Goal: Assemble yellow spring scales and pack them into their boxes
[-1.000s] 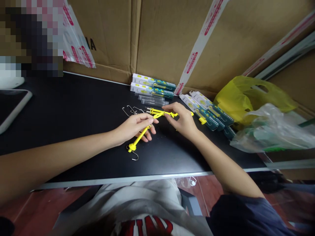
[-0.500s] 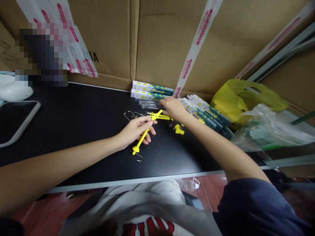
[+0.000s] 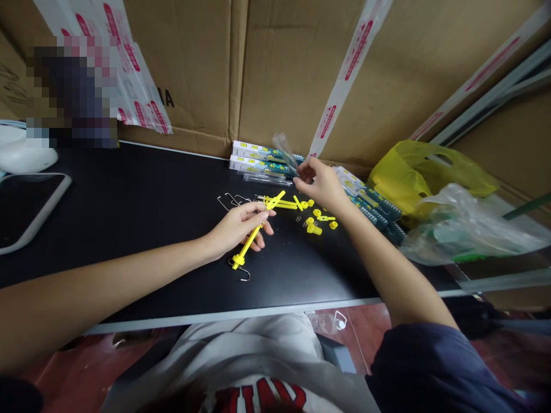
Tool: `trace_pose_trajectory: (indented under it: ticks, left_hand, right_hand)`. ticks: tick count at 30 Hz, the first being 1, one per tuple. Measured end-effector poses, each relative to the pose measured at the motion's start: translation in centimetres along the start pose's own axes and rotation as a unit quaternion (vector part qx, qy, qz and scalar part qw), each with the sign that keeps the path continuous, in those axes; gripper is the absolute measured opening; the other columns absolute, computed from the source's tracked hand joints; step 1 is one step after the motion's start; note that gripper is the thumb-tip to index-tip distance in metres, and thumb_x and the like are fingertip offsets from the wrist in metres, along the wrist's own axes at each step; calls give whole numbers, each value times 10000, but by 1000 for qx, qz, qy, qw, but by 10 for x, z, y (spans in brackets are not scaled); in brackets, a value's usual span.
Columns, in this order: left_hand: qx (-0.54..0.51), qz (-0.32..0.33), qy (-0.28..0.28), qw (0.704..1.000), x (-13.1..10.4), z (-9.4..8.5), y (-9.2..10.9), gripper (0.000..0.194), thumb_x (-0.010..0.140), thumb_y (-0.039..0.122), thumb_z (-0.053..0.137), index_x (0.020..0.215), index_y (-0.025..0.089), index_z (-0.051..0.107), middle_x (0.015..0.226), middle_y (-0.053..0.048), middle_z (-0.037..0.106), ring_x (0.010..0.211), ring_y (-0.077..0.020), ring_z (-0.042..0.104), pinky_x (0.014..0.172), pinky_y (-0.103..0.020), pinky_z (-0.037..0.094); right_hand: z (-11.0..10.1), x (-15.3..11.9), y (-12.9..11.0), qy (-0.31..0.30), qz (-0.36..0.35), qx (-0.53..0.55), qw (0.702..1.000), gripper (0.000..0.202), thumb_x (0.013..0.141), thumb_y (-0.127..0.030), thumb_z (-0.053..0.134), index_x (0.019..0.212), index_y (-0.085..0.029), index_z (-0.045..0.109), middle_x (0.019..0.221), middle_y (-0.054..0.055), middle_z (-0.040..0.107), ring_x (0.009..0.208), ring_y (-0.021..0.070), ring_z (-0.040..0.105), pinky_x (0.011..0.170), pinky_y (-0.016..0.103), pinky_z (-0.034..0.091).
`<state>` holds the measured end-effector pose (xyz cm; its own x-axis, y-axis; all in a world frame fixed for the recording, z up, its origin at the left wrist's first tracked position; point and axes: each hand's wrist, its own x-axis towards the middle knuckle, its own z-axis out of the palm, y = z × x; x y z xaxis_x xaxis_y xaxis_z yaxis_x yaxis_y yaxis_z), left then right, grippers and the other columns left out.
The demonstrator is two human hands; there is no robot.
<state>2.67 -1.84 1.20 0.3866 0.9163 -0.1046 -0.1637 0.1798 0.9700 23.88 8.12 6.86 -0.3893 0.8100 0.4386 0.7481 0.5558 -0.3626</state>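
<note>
My left hand (image 3: 245, 225) is closed around a yellow plastic rod (image 3: 247, 248), which looks like the inner part of a spring scale. A metal hook (image 3: 245, 276) hangs from the rod's lower end, and a yellow flat piece (image 3: 276, 200) sticks out above my fingers. Above the table, my right hand (image 3: 317, 180) pinches a clear plastic tube (image 3: 284, 150), smeared by motion. More clear tubes (image 3: 264, 180) lie behind it. Between my hands are yellow rods (image 3: 286, 205), metal hooks (image 3: 226, 201) and small yellow caps (image 3: 314, 229).
Printed boxes (image 3: 258, 165) lie at the back, with more boxes (image 3: 374, 201) under and beside my right forearm. Further right sit a yellow plastic bag (image 3: 396, 172) and a clear bag (image 3: 469, 223). A phone (image 3: 30, 206) lies at the left. Large cardboard (image 3: 293, 69) stands behind the black table (image 3: 142, 189).
My right hand has lifted a clear tube from the others and moved it up and to the right. More small yellow parts now show. My left hand has stayed almost still.
</note>
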Motion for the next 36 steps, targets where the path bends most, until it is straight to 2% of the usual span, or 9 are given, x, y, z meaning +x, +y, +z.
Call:
trace_pose_trajectory:
  ticks: [1,2,5,7,10,16,23,30,36]
  left_hand:
    - [1,1,-1,1000,0,0,0,303,864,395,610,1060,165,580,758,-5,651,484,-79,610,452,-203,538]
    - [2,1,-2,1000,0,0,0,302,863,394,611,1057,164,579,754,-5,651,481,-80,608,449,-204,537]
    - [8,3,-5,1000,-1,0,1,302,860,391,613,1053,162,574,751,-5,651,481,-83,609,447,-207,538]
    - [15,5,-9,1000,-1,0,1,302,863,391,608,1056,162,571,756,-6,652,485,-85,613,448,-206,538]
    - [22,5,-19,1000,-1,0,0,298,866,387,601,1060,164,565,754,-3,650,483,-85,614,441,-203,535]
    - [29,7,-37,999,0,-1,-3,321,863,417,599,1068,172,564,759,-1,654,462,-75,597,426,-197,524]
    - [29,14,-42,999,-1,1,0,322,845,427,615,1018,162,555,716,0,657,407,-65,555,375,-177,470]
    - [24,44,-38,998,1,1,-1,344,827,387,639,867,214,345,675,20,691,367,-72,530,368,-186,448]
    - [2,67,-37,997,1,2,0,438,795,371,675,805,233,259,653,27,698,367,-68,524,373,-173,417]
  right_hand:
    - [-2,-5,0,23,32,102,994,160,769,-263,619,828,-217,478,728,13,643,647,167,617,597,317,502]
    - [-3,-10,-2,34,71,203,976,197,789,-309,611,833,-232,435,713,-2,644,614,157,622,554,303,508]
    - [1,-25,-9,14,163,421,892,321,809,-440,616,858,-252,361,800,-5,700,698,163,696,553,283,554]
    - [6,-31,-16,2,182,492,851,372,802,-488,629,856,-250,349,858,5,726,752,162,719,600,279,580]
    - [12,-35,-26,-5,191,540,820,396,798,-504,647,851,-246,351,888,7,739,749,152,727,623,269,593]
    - [16,-40,-36,-36,185,563,805,397,814,-491,656,862,-249,346,893,10,738,746,154,729,601,265,594]
    - [17,-47,-47,-65,179,560,806,393,798,-476,678,883,-246,372,900,7,734,702,140,713,601,278,604]
    - [23,-50,-49,-106,140,559,811,376,776,-427,714,1015,-220,510,914,33,729,757,134,695,623,244,593]
    - [28,-52,-51,-152,136,568,798,337,790,-414,705,998,-207,538,880,33,719,754,138,680,575,221,549]
